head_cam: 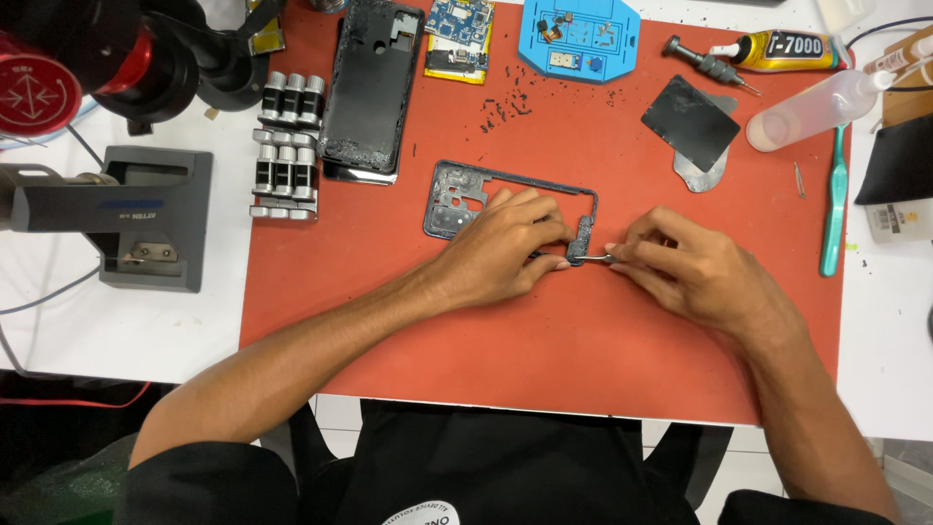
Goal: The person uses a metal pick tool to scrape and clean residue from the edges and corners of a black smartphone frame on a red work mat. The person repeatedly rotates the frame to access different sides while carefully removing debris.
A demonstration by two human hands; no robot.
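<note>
A grey metal phone middle frame (pixel 457 191) lies on the red work mat (pixel 544 350). My left hand (pixel 505 245) lies over the frame's near side, pressing it down with fingers curled by its right end. My right hand (pixel 695 267) pinches a thin metal tool (pixel 595 259) whose tip touches the frame's lower right corner. Part of the frame is hidden under my left hand.
A black phone back shell (pixel 369 87), a circuit board (pixel 459 34) and a blue parts tray (pixel 579 37) lie at the mat's far side. A glue tube (pixel 782 49), a clear squeeze bottle (pixel 812 109), a green toothbrush (pixel 834 209) and black pads (pixel 692 122) sit right. Metal clamps (pixel 287 146) and a grey device (pixel 136 216) stand left.
</note>
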